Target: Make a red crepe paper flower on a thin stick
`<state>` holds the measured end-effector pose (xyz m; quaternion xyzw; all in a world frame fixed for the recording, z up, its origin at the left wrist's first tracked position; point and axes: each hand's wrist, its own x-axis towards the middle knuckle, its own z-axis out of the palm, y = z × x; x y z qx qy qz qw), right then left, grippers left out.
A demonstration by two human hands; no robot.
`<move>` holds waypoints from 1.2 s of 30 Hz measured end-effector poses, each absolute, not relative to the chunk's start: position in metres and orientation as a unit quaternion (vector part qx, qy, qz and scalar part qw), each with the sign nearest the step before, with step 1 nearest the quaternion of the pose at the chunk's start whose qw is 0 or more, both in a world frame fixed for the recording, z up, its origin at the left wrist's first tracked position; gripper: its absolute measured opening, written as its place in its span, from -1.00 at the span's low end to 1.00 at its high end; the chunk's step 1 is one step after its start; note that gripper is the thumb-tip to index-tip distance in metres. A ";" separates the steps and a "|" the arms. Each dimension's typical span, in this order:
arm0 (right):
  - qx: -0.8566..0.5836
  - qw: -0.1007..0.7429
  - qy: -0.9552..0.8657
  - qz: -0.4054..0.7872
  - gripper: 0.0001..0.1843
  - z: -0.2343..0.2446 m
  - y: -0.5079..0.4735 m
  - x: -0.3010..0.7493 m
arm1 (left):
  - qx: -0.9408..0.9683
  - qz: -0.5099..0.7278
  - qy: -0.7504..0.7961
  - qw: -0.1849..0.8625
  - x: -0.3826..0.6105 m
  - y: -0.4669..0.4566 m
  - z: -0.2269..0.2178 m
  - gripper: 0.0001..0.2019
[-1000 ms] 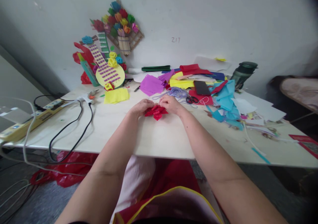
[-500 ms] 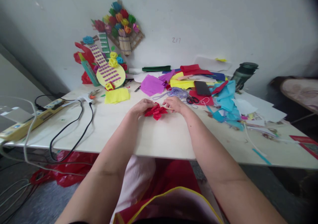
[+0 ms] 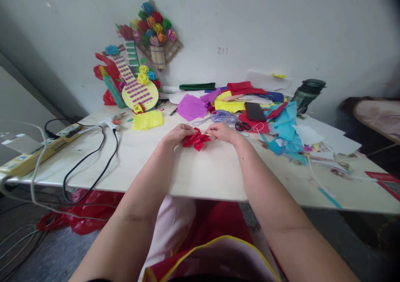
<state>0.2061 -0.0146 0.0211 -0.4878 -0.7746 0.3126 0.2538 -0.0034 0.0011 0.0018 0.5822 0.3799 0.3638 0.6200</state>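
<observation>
Red paper flower (image 3: 198, 141): likely light, soft, easily creased; best held at centre.
Left hand (image 3: 180, 134): fingers pinching its far left edge.
Right hand (image 3: 221, 132): at its right; grip indiscernible.

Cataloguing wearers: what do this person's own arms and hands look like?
The left grip and right grip are bare human hands, without gloves. The left forearm and right forearm show no sleeves, watch or bracelet; a small round spot marks the right one. Any rings cannot be made out.
</observation>
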 end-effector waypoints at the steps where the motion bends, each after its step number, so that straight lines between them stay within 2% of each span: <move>1: -0.483 0.255 -0.774 0.320 -0.67 0.022 -0.016 0.205 | 0.584 0.363 0.377 0.620 -0.003 0.001 0.002 -0.74; 4: -0.474 0.254 -0.771 0.342 -0.61 0.024 -0.020 0.203 | 0.589 0.362 0.377 0.617 -0.003 0.001 0.003 -0.74; 12: -0.437 0.237 -0.801 0.333 -0.61 0.021 -0.018 0.203 | 0.612 0.356 0.377 0.597 -0.004 0.004 0.001 -0.77; 20: -0.439 0.239 -0.832 0.240 -0.67 0.013 -0.009 0.206 | 0.594 0.354 0.374 0.617 -0.004 0.005 -0.003 -0.77; 27: -0.489 0.177 -0.847 0.113 -0.67 0.025 -0.018 0.203 | 0.548 0.329 0.368 0.675 -0.004 0.001 0.002 -0.76; 36: -0.483 0.180 -0.852 0.092 -0.66 0.032 -0.027 0.198 | 0.521 0.329 0.381 0.690 -0.003 0.000 0.003 -0.85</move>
